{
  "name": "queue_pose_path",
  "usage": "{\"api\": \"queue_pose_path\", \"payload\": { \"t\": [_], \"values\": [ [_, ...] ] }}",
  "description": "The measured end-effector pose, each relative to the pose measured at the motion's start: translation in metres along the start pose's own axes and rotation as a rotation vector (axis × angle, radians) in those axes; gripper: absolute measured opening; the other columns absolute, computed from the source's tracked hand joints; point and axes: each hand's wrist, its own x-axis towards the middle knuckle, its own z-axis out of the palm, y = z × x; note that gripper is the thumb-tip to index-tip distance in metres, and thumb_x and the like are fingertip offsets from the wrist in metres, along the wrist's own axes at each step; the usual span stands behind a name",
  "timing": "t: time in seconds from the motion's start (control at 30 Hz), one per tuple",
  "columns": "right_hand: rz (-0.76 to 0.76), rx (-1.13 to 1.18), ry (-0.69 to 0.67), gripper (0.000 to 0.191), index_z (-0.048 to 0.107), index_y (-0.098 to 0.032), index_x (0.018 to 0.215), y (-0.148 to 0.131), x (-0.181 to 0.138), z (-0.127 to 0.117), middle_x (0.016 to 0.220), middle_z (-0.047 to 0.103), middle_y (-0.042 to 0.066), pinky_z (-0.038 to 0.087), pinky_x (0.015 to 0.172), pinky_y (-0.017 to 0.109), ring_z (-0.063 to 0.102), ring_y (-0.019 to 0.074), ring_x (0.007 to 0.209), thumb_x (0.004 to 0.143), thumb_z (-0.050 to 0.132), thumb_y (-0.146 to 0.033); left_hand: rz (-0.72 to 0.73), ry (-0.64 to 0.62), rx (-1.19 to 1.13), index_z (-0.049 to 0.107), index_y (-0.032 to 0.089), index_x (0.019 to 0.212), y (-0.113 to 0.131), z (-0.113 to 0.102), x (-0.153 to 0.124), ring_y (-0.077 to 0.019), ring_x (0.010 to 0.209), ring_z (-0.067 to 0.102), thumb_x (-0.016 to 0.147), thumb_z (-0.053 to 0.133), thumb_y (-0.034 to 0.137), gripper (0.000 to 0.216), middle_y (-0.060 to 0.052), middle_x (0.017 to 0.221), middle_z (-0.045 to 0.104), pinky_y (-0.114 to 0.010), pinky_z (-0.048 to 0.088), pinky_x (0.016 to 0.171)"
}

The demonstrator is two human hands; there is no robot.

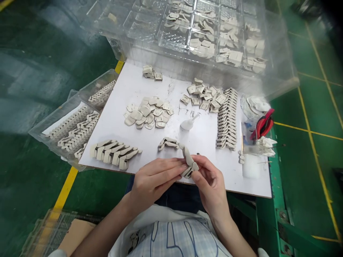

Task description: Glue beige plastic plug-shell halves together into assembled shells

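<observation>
Between my two hands is a beige curved plastic part (188, 159), held up at the front edge of the white board. My left hand (160, 175) has its fingers pressed against the part's left side. On the other side, the thumb and fingers of my right hand (210, 178) pinch its lower end. Just beyond my fingers lies another beige jointed piece (168, 142). A small white squeeze bottle (187, 123) with a thin nozzle sits behind it. To the left stands a row of joined beige parts (114, 153).
The white board (125, 84) carries a pile of flat beige pieces (148, 113), a heap of square pieces (205, 95) and a stacked column (227, 119). Red-handled pliers (264, 123) lie at right. A clear compartment tray (177, 53) overhangs the back; a parts bin (53, 123) stands left.
</observation>
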Motion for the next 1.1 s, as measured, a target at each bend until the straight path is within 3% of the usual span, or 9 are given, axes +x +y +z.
{"api": "queue_pose_path", "payload": {
  "t": [0.17,0.53,0.67,0.83,1.1],
  "values": [
    [0.007,-0.054,-0.046,0.025,0.075,-0.028,0.109,-0.007,-0.004,-0.002,0.094,0.067,0.002,0.057,0.080,0.025,0.067,0.0158,0.088,0.085,0.078,-0.034,0.013,-0.025,-0.024,0.071,0.022,0.120,0.002,-0.007,-0.005,-0.0233,0.102,0.078,0.089,0.069,0.005,0.036,-0.007,0.111,0.082,-0.033,0.067,0.084],
    [0.063,-0.011,-0.097,0.021,0.073,-0.030,0.110,-0.004,-0.008,-0.005,0.094,0.068,0.000,0.056,0.081,0.023,0.066,0.0136,0.087,0.089,0.074,-0.031,0.040,-0.013,0.069,0.071,0.015,0.118,0.005,0.004,-0.010,-0.0238,0.110,0.076,0.093,0.063,0.005,0.028,-0.012,0.112,0.081,-0.032,0.066,0.086],
    [0.104,0.064,-0.044,0.026,0.073,-0.027,0.109,0.003,-0.007,-0.001,0.094,0.072,0.002,0.057,0.077,0.025,0.068,0.0159,0.084,0.085,0.078,-0.037,0.021,0.098,0.107,0.071,0.013,0.116,0.007,0.013,-0.013,-0.0248,0.108,0.077,0.087,0.070,0.004,0.030,-0.014,0.110,0.081,-0.032,0.066,0.085],
    [0.152,0.087,-0.019,0.030,0.073,-0.024,0.103,0.009,-0.005,0.010,0.088,0.073,0.002,0.057,0.074,0.026,0.067,0.0161,0.078,0.080,0.081,-0.042,-0.005,0.209,0.235,0.072,0.017,0.100,0.009,0.014,-0.010,-0.0213,0.089,0.080,0.081,0.075,0.002,0.024,-0.006,0.093,0.083,-0.030,0.061,0.074],
    [0.153,0.105,-0.008,0.027,0.072,-0.023,0.099,0.009,-0.007,0.014,0.083,0.071,0.001,0.057,0.076,0.025,0.066,0.0146,0.076,0.080,0.080,-0.040,-0.047,0.229,0.220,0.066,0.022,0.090,0.008,0.017,-0.007,-0.0183,0.080,0.078,0.083,0.068,0.000,0.023,0.001,0.080,0.081,-0.031,0.057,0.072]
  ]
}}
